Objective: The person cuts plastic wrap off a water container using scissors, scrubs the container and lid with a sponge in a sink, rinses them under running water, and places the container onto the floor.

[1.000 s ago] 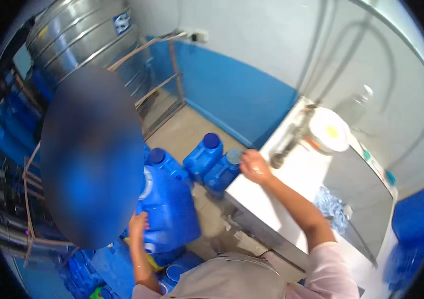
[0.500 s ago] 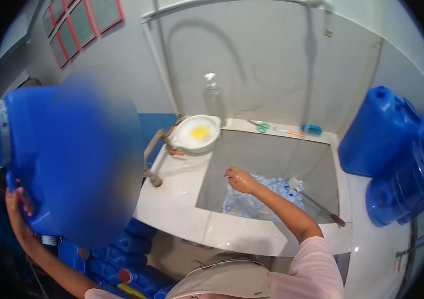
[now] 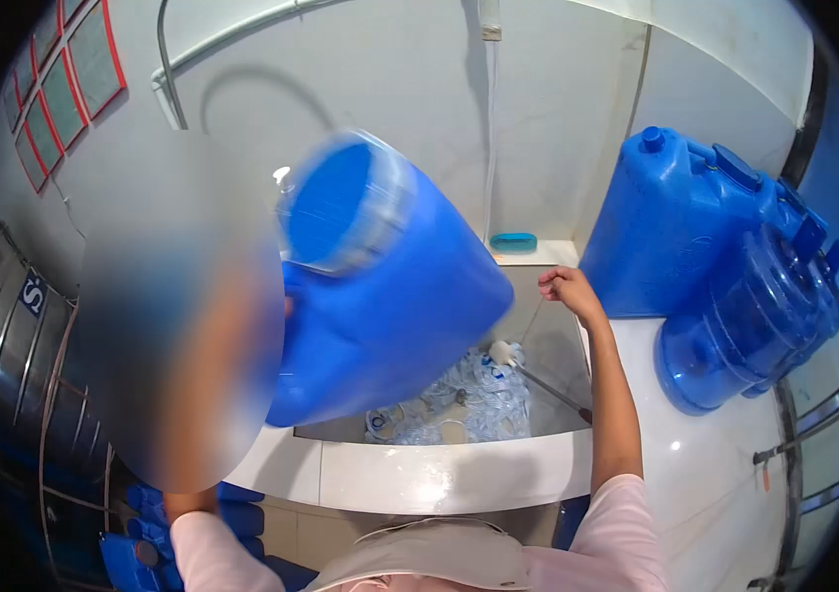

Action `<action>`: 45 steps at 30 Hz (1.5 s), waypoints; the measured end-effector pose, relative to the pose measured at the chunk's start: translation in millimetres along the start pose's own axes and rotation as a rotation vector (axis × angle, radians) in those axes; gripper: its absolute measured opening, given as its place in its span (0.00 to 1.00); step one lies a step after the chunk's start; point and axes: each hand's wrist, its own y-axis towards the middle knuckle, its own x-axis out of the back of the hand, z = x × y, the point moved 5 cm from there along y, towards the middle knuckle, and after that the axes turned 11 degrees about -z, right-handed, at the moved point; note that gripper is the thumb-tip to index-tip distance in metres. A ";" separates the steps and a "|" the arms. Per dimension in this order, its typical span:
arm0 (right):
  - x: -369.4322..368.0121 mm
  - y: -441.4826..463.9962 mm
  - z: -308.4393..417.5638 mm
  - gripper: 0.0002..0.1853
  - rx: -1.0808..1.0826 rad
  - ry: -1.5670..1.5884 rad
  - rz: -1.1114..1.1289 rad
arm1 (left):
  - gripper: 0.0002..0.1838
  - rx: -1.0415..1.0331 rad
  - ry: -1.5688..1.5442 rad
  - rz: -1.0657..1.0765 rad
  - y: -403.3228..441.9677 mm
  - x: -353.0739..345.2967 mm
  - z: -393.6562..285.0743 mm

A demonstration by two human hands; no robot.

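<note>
A large blue water container [image 3: 380, 306] is tilted over the sink [image 3: 306, 431], its wide round mouth facing up and left. My left hand [image 3: 288, 306] grips it at the handle side; most of that hand lies behind a blurred patch, with only fingertips showing. To the right, my right hand [image 3: 566, 286] hovers above the sink's right side with its fingers curled in, and I see nothing in them. Below, crumpled clear and bluish plastic pieces [image 3: 454, 400] lie in the sink. Beside them rests a white-headed brush [image 3: 506, 353] with a long dark handle.
Blue jerrycans [image 3: 651, 227] and a clear blue round bottle [image 3: 725, 326] stand on the right counter [image 3: 681, 459]. A teal brush [image 3: 513, 242] lies on the back ledge. More blue containers [image 3: 133, 553] sit on the floor at left, near a metal tank [image 3: 15, 335].
The blue container has swung from far left to over the sink, carried by my left hand. My right hand has moved right within the view, which has turned rightward.
</note>
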 end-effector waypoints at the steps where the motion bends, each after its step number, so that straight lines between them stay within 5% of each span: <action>1: 9.0 -0.4 2.9 0.13 -0.012 0.052 -0.041 | 0.22 -0.094 0.054 0.069 -0.2 -43.4 -8.6; 5: 22.0 -11.7 10.2 0.14 -0.005 -0.028 -0.042 | 0.20 -0.294 0.206 0.356 -16.4 -209.6 7.7; 9: 19.6 -16.4 1.3 0.15 0.130 -0.262 0.028 | 0.19 -0.495 0.145 0.419 -52.5 -294.1 -1.0; 14: -13.0 -35.6 -12.7 0.15 0.155 -0.537 0.271 | 0.17 -0.488 0.042 0.517 -99.9 -309.4 -32.5; 16: -26.5 -34.3 -18.0 0.15 0.203 -0.639 0.316 | 0.16 -0.712 -0.305 0.403 -111.3 -290.2 -45.0; 20: -72.9 -16.1 -26.4 0.15 0.309 -0.708 0.428 | 0.19 -0.898 -0.074 0.165 -117.8 -233.0 -13.1; 25: -174.1 15.9 -18.1 0.13 0.458 -0.734 0.464 | 0.17 -0.659 -0.003 0.174 -128.0 -244.6 27.7; 31: -265.8 88.1 -17.5 0.12 0.517 -0.600 0.207 | 0.13 -0.453 0.131 0.056 -138.7 -257.8 27.5; 33: -277.1 106.7 -12.5 0.11 0.532 -0.577 -0.017 | 0.11 -0.262 0.130 0.029 -141.1 -263.2 32.3; 45: -328.0 149.2 -27.7 0.09 0.392 -0.808 -0.024 | 0.10 0.049 0.222 0.025 -140.6 -272.4 34.2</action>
